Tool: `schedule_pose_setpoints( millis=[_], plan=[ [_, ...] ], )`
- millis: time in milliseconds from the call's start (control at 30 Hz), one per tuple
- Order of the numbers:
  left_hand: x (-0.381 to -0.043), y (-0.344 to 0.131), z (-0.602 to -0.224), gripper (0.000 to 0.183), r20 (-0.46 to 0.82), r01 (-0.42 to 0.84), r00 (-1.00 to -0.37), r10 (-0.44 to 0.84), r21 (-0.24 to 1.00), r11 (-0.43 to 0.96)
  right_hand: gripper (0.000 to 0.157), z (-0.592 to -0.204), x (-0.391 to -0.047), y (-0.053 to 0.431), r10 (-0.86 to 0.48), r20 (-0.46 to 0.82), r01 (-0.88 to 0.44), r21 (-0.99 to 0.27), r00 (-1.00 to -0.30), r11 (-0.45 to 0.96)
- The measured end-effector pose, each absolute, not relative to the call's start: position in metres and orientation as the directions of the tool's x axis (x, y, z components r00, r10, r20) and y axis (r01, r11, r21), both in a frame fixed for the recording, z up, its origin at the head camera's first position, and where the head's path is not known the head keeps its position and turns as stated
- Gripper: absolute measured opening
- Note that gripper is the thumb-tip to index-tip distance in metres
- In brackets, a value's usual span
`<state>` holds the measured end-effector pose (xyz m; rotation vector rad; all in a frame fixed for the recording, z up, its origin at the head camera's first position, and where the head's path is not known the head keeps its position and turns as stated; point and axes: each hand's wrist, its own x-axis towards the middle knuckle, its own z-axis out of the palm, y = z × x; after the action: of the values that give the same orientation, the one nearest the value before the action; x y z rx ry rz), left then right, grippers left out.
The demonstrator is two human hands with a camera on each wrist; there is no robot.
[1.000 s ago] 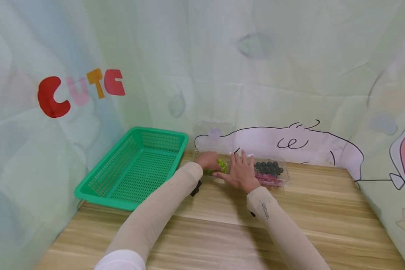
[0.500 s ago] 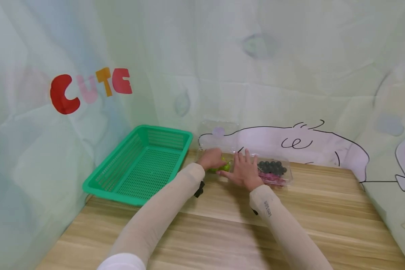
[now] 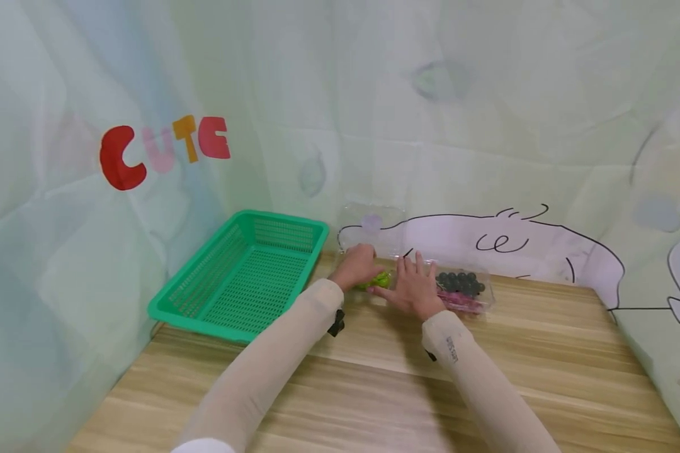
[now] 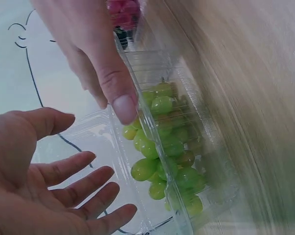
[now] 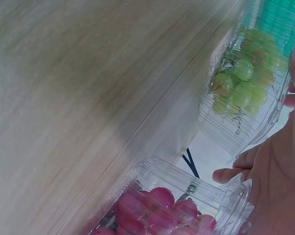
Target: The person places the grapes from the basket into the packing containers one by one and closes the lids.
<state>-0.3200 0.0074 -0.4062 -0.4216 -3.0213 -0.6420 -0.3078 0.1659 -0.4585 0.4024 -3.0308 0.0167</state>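
A bunch of green grapes (image 4: 162,142) lies in a clear plastic box (image 5: 215,125) at the back of the table, its lid (image 3: 372,233) raised against the wall. My left hand (image 4: 64,186) is just above that box, fingers spread and loosely bent, with nothing in them. My right hand (image 3: 410,287) lies flat with spread fingers between this box and a second clear box (image 5: 174,171); its thumb touches the green grapes' box rim. Red grapes (image 5: 159,208) and dark grapes (image 3: 459,282) fill the second box. Both hands partly hide the green grapes in the head view.
A green plastic basket (image 3: 167,313) stands on the left of the wooden table (image 3: 374,390), close to the left wall. A printed cloth (image 3: 487,157) hangs behind the boxes and along the sides.
My left hand has risen off the green grapes and drawn back slightly. The right hand keeps its place between the boxes. The head view has turned a little to the left.
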Motion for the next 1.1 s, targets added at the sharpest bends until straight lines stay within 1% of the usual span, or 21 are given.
schedule_pose_setpoints(
  millis=[167,267,367,500,600,700,800,867,933,1000,1100],
  plan=[
    [-0.313,0.006,-0.405,0.029,0.153,0.303,-0.952,0.267,0.323,0.897,0.117,-0.460,-0.308,0.168,-0.254,0.081,-0.255,-0.005,-0.964,0.967],
    [-0.309,0.006,-0.406,0.031,0.158,0.277,-0.958,0.238,0.311,0.909,0.117,-0.460,-0.308,0.169,-0.250,0.084,-0.252,-0.010,-0.965,0.968],
    [-0.306,0.005,-0.406,0.031,0.163,0.233,-0.969,0.187,0.340,0.911,0.118,-0.460,-0.308,0.169,-0.248,0.087,-0.251,-0.023,-0.965,0.968],
    [-0.301,0.002,-0.406,0.039,0.175,0.187,-0.977,0.124,0.412,0.892,0.120,-0.460,-0.308,0.170,-0.241,0.078,-0.243,-0.023,-0.967,0.970],
    [-0.298,-0.001,-0.409,0.048,0.185,0.170,-0.978,0.092,0.468,0.867,0.120,-0.458,-0.309,0.170,-0.238,0.074,-0.240,-0.028,-0.969,0.970],
    [-0.296,-0.004,-0.415,0.057,0.180,0.139,-0.983,0.042,0.566,0.813,0.119,-0.457,-0.309,0.169,-0.239,0.079,-0.242,-0.040,-0.968,0.969],
    [-0.293,-0.007,-0.423,0.062,0.158,0.080,-0.986,-0.045,0.703,0.707,0.118,-0.456,-0.309,0.168,-0.242,0.087,-0.247,-0.049,-0.966,0.968],
    [-0.292,-0.009,-0.430,0.057,0.149,0.048,-0.983,-0.106,0.772,0.633,0.117,-0.457,-0.309,0.168,-0.245,0.095,-0.250,-0.046,-0.965,0.967],
    [-0.291,-0.012,-0.436,0.052,0.149,0.028,-0.976,-0.158,0.807,0.589,0.117,-0.457,-0.309,0.167,-0.249,0.098,-0.254,-0.045,-0.964,0.966],
    [-0.290,-0.015,-0.441,0.045,0.156,0.012,-0.967,-0.199,0.815,0.580,0.118,-0.458,-0.307,0.166,-0.252,0.101,-0.257,-0.044,-0.962,0.965],
    [-0.287,-0.020,-0.448,0.041,0.160,-0.020,-0.955,-0.251,0.807,0.590,0.118,-0.457,-0.305,0.165,-0.254,0.097,-0.259,-0.049,-0.962,0.965]
  ],
)
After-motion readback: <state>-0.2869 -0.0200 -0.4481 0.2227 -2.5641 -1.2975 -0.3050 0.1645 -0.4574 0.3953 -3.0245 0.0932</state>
